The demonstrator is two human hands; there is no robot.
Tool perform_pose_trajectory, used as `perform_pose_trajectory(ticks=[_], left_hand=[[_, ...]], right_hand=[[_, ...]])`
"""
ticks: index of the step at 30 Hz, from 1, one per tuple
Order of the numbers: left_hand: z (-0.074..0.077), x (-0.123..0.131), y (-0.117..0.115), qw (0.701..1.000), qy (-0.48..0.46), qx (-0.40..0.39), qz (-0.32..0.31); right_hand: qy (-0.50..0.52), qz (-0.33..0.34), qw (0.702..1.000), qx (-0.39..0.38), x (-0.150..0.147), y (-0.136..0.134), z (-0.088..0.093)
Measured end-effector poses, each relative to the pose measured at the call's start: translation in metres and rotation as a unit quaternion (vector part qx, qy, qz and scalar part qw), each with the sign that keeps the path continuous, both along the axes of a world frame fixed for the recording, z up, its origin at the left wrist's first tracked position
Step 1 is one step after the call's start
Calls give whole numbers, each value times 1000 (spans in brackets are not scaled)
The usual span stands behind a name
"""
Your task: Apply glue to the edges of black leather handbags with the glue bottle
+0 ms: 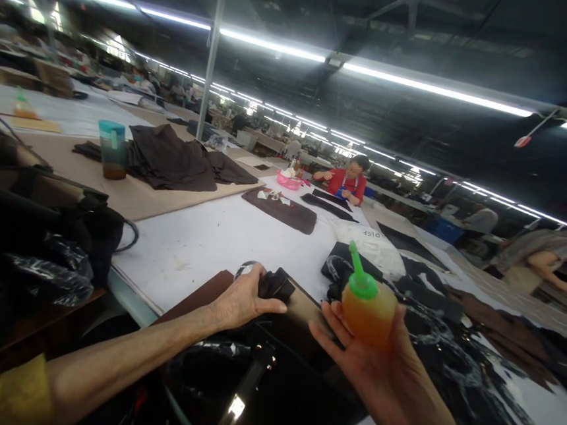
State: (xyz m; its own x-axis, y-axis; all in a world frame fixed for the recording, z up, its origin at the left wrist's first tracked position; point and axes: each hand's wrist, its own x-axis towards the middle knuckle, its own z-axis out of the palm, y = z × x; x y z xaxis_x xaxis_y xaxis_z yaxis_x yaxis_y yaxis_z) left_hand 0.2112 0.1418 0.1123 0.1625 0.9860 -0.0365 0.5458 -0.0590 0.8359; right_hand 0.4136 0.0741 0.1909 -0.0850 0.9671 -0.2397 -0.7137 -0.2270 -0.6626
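My right hand (378, 373) holds a squeeze bottle (369, 309) with amber liquid and a green nozzle cap, tilted slightly to the left. The bottle lies between thumb and palm, some fingers stretched out beneath it. My left hand (246, 298) grips a small black folded piece (276, 284), its material unclear, between thumb and fingers. Just below both hands sits a black bag (308, 380) with a shiny gold-coloured buckle strap (240, 400). A brown flat panel (196, 297) is partly hidden behind my left forearm.
Dark brown cut pieces (174, 156) and a teal-lidded cup (113, 151) lie on the table at the left. Black bags (39, 217) crowd the left edge. Plastic-wrapped black straps (451, 339) spread across the right. A person in red (350, 182) works at the far end.
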Motion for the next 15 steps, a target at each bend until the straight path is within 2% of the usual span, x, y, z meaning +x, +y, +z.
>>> perform_pose_trajectory(ticks=[3, 8, 11, 15], left_hand=[[-4, 2, 6, 1000, 1, -29, 11], [-7, -1, 9, 993, -86, -73, -41], [4, -1, 7, 982, -138, -91, -93], [27, 6, 5, 963, -200, -71, -167]], right_hand=[[17, -20, 1000, 2, 3, 1, -1], [6, -63, 998, -20, 12, 0, -4], [6, -76, 997, -26, 20, -6, -5], [22, -101, 994, -45, 34, -18, -3]])
